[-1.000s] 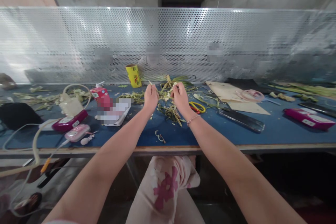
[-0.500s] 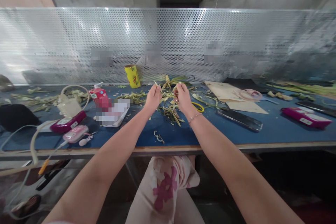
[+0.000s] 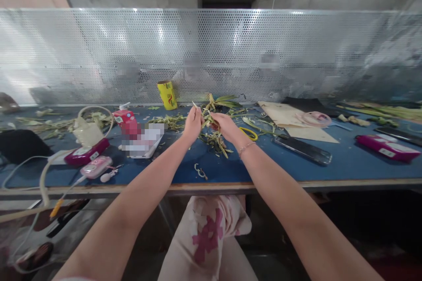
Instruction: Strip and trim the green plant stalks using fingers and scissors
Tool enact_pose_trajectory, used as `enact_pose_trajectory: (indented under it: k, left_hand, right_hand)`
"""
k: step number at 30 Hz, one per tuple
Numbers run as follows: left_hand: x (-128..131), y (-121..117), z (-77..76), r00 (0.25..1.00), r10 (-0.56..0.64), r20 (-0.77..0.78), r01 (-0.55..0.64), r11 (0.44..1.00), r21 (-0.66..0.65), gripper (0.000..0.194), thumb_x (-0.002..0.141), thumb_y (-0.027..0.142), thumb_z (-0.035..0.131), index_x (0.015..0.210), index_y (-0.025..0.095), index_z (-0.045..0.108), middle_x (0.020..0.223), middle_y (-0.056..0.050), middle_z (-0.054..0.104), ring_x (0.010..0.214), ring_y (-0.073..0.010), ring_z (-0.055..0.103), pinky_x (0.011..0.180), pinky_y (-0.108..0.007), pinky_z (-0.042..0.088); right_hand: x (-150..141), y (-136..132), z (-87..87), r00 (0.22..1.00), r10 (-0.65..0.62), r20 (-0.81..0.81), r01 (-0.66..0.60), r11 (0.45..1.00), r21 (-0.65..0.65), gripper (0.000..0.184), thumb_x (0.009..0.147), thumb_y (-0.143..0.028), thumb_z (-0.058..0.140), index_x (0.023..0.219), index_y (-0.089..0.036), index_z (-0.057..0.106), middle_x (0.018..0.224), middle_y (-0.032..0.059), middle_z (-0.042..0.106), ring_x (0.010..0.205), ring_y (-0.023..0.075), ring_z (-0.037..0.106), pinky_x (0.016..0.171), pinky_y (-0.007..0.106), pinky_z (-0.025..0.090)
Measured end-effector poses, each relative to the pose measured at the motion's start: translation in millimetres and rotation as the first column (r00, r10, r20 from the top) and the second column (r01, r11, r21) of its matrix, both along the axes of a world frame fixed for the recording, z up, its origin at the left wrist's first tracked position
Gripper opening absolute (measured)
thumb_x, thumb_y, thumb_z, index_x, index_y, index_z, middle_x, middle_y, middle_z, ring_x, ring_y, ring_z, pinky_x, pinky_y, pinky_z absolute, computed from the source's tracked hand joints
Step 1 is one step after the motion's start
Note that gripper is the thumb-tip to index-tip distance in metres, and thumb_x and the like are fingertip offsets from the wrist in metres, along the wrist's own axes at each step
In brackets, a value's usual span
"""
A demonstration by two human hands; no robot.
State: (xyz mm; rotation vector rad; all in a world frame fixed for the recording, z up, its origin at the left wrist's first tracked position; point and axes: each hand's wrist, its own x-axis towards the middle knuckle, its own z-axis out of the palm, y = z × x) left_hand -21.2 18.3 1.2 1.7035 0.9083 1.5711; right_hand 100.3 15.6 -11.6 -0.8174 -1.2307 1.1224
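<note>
Over the blue table, my left hand (image 3: 193, 124) is closed, and a thin pale pointed strip (image 3: 194, 104) pokes up from its fingers. Close beside it on the right, my right hand (image 3: 226, 125) has its fingers pinched together against greenish plant matter between the hands; what exactly they grip is hidden. Below both hands lies a loose heap of plant scraps (image 3: 217, 142), green and pale yellow. Behind them is a bunch of leafy stalks (image 3: 224, 102). A yellow loop (image 3: 249, 134) lies just right of my right wrist.
A yellow can-like container (image 3: 167, 95) stands by the perforated metal screen (image 3: 217, 44). On the left are a red carton (image 3: 127, 124), a white device (image 3: 147, 142) and cables. To the right lie a black phone (image 3: 303, 149), brown cardboard (image 3: 283, 116) and a magenta box (image 3: 387, 147).
My right hand has moved left and slightly down, closing the gap to my left hand. My left hand stays nearly in place, with the pale strip still in it.
</note>
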Motion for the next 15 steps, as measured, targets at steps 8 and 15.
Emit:
enact_pose_trajectory:
  k: [8, 15]
  left_hand:
    - [5.7, 3.7, -6.3, 0.998, -0.047, -0.049, 0.04, 0.989, -0.142, 0.022, 0.081, 0.036, 0.049, 0.071, 0.016, 0.048, 0.047, 0.005, 0.046, 0.04, -0.0066, 0.04, 0.044, -0.02, 0.032]
    - [8.4, 0.3, -5.9, 0.994, 0.047, -0.096, -0.062, 0.984, -0.164, 0.023, 0.083, 0.032, 0.045, 0.066, 0.017, 0.046, 0.048, 0.002, 0.051, 0.04, -0.0093, 0.045, 0.044, -0.022, 0.036]
  right_hand:
    - [-2.7, -5.0, 3.1, 0.999, -0.025, -0.022, 0.028, 0.985, 0.169, 0.027, 0.064, -0.039, 0.064, 0.069, -0.02, 0.045, 0.056, -0.0072, 0.044, 0.05, 0.0072, 0.044, 0.049, 0.021, 0.035]
    - [-3.4, -5.8, 2.1, 0.969, -0.224, 0.099, 0.187, 0.937, 0.294, 0.024, 0.068, -0.034, 0.062, 0.063, -0.02, 0.043, 0.058, -0.005, 0.042, 0.054, 0.0087, 0.04, 0.049, 0.022, 0.034]
